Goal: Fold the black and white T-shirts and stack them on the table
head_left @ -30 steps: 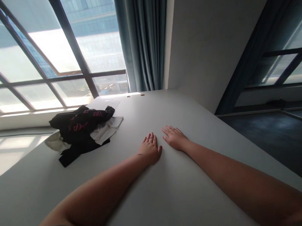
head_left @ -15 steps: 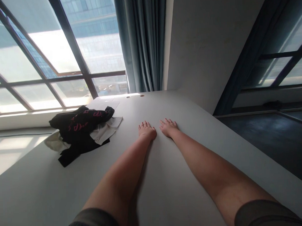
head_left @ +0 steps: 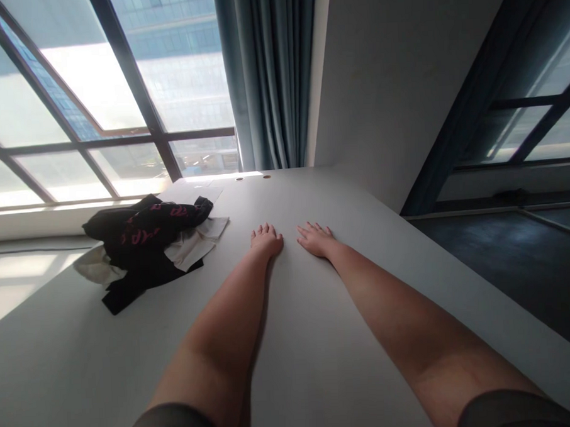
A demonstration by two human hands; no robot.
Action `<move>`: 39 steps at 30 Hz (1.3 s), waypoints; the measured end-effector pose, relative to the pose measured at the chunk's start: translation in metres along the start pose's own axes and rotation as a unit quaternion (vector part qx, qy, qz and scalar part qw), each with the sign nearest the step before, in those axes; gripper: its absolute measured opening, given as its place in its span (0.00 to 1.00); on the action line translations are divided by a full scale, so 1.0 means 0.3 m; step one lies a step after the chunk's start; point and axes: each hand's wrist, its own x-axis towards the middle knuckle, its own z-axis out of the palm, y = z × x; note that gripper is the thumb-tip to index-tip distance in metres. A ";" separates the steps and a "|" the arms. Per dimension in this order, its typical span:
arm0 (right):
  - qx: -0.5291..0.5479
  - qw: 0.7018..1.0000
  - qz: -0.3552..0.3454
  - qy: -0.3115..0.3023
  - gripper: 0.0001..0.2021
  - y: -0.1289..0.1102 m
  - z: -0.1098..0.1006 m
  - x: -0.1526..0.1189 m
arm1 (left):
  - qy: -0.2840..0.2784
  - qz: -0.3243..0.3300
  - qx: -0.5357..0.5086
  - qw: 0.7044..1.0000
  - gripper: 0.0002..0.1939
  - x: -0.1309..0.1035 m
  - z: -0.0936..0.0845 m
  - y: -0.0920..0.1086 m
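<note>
Both arms reach forward over a white table [head_left: 304, 338]. My left hand [head_left: 267, 240] is palm down on the tabletop with its fingers spread, holding nothing. A short way to its right, my right hand [head_left: 316, 239] also lies flat, fingers apart and pointing away from me. To the left of my left hand is a crumpled pile of clothes: a black garment [head_left: 144, 235] with pink lettering on top, and white cloth [head_left: 196, 244] showing from under it. Neither hand touches the pile.
Large windows [head_left: 109, 89] let in bright light at the left. A blue-grey curtain [head_left: 270, 82] hangs behind the table's far end, beside a grey wall [head_left: 378, 90]. Two small round holes sit near the far edge. Dark floor [head_left: 485, 249] lies to the right.
My left hand has moved a little to the left, so the gap between my hands is wider. The right hand has barely moved. The view has shifted slightly.
</note>
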 end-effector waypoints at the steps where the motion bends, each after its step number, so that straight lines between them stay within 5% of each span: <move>1: 0.001 1.000 -0.010 -0.001 0.33 0.003 -0.002 -0.002 | -0.006 0.015 0.002 1.000 0.36 0.000 -0.006 -0.021; 5: 0.002 0.999 -0.037 -0.001 0.32 0.002 -0.006 -0.006 | -0.006 0.031 0.009 0.999 0.33 -0.001 -0.028 -0.079; 12: -0.002 0.998 -0.064 0.004 0.32 -0.009 -0.008 -0.015 | 0.006 0.023 0.007 1.000 0.31 0.001 -0.028 -0.065; 18: 0.001 0.999 -0.054 -0.004 0.32 -0.016 -0.030 -0.036 | -0.009 0.019 0.008 1.000 0.38 -0.016 -0.055 -0.086; 27: 0.004 0.999 0.049 0.014 0.35 -0.034 -0.026 -0.033 | -0.005 -0.048 0.055 0.997 0.45 -0.058 -0.062 -0.001; 39: -0.003 0.999 0.042 -0.006 0.36 -0.026 -0.023 -0.023 | -0.042 -0.014 0.041 0.998 0.47 -0.054 -0.059 0.002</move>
